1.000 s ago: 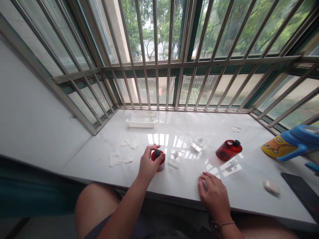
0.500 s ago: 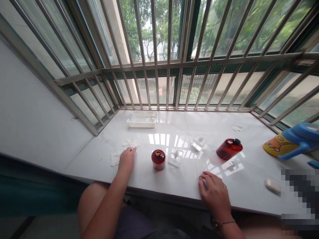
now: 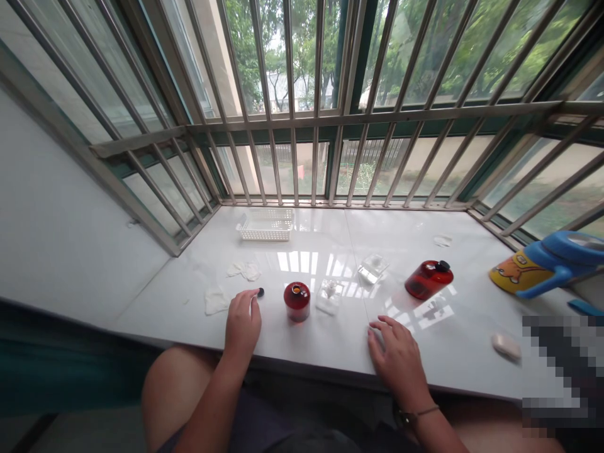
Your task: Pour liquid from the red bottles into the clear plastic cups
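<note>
My left hand has a small black bottle cap at its fingertips, just above or on the white surface; the fingers look pinched on it. Right of it stands an uncapped red bottle, its round mouth facing up. Beside that bottle lies a clear glass piece, with a second clear glass block farther back. Resting on the surface near the front edge, my right hand is empty with its fingers extended. Another red bottle with a black cap lies on its side farther right.
A white perforated basket stands at the back left. Crumpled white tissues lie left of my left hand. To the right are a blue and yellow cup with a handle and a pale rounded object. Metal window bars border the back.
My left hand has come back from the tissues toward me and slightly right; the black cap now shows at its fingertips. My right hand stays resting, while the camera view shifts slightly.
</note>
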{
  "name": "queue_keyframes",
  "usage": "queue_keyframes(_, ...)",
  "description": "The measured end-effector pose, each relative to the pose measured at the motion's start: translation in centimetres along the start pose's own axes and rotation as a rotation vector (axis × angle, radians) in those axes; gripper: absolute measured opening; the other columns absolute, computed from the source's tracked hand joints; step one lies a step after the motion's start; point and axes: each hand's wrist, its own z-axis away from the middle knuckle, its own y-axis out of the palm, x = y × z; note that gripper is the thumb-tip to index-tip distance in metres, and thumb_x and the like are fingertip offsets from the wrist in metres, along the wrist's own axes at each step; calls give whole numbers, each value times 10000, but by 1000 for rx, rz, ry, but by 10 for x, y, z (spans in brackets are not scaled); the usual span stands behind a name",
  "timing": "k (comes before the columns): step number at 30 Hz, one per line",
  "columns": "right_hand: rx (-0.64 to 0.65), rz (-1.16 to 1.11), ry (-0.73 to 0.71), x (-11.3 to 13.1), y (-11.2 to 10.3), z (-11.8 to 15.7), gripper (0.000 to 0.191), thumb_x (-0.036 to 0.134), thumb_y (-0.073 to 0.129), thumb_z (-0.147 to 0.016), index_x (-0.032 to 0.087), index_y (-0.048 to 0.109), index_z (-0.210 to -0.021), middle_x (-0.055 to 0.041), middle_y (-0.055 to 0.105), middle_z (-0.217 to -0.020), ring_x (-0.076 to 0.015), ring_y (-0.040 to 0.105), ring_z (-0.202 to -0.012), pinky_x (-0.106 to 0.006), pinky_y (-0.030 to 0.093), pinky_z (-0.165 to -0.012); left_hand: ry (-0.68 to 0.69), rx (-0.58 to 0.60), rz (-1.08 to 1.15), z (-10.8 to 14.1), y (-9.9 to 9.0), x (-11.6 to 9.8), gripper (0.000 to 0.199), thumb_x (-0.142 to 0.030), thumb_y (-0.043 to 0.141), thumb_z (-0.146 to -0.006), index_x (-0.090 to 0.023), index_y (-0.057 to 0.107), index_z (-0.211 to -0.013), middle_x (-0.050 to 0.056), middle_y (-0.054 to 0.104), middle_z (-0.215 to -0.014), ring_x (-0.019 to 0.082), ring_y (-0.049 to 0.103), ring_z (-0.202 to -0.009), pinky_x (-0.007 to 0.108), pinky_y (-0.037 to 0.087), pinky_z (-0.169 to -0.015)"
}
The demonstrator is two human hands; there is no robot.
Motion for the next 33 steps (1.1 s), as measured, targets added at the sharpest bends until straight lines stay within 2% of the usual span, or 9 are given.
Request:
queue_keyframes(2,33,-105,-22,6,3,-12,293,417,571,-1050,223,665,-1247,-160,675,-1342,-343,630,-1272,-542,521,-1099,-63,-4,81,13,-8,-16,237,-311,514,-1074,-214,728,-1100,92,776,-1059,271,722,-974,406,604,-904)
queue_keyframes(5,82,-260,-37,23,12,-38,503,469,606,-1049,208,537,-1473,-179,608,-1478,-354,564,-1411,-574,477,-1202,-87,75,203,33,-15,-43,253,-403,563,-1067,-233,739,-1000,45,768,-876,231,707,-783,343,583,-764)
queue_keyframes(9,143,-415,16,51,32,-78,773,540,698,-995,200,387,-1615,-194,524,-1593,-379,510,-1494,-604,448,-1242,26,198,364,56,-10,-78,238,-341,563,-1075,-243,734,-941,27,730,-807,206,698,-743,313,559,-733)
queue_keyframes(12,221,-490,47,67,42,-93,742,541,743,-961,214,462,-1564,-171,576,-1553,-368,564,-1452,-576,480,-1222,115,262,432,66,-2,-98,200,-280,557,-1078,-245,714,-960,36,729,-843,209,706,-786,326,576,-763)
queue_keyframes(16,279,-552,50,74,35,-80,659,524,781,-927,250,552,-1482,-121,654,-1470,-333,637,-1372,-526,531,-1173,208,263,498,71,7,-113,204,-210,543,-1073,-255,701,-1194,88,774,-1115,261,736,-1097,412,600,-1006)
queue_keyframes(20,313,-601,70,68,17,-44,638,473,780,-922,271,557,-1484,-102,661,-1470,-313,648,-1363,-494,548,-1163,170,283,521,73,17,-123,388,-204,520,-1079,-251,598,-1457,141,684,-1435,305,632,-1383,518,539,-1178)
queue_keyframes(23,324,-620,66,61,7,-22,640,420,775,-902,270,561,-1486,-109,669,-1465,-319,660,-1353,-498,559,-1156,135,385,522,75,30,-130,499,-230,505,-1084,-241,495,-1583,165,598,-1565,330,560,-1478,595,495,-1229)
queue_keyframes(27,293,-634,97,54,8,-10,692,395,771,-871,256,519,-1500,-124,674,-1465,-329,685,-1328,-500,587,-1126,153,521,555,73,49,-138,512,-203,454,-1081,-248,510,-1588,135,570,-1613,316,492,-1545,634,428,-1281)
queue_keyframes(33,245,-626,140,54,16,-10,722,411,798,-842,269,497,-1483,-123,678,-1450,-343,702,-1297,-507,606,-1096,118,540,603,58,54,-136,396,-210,493,-1065,-254,641,-1429,107,650,-1527,298,544,-1487,602,421,-1282)
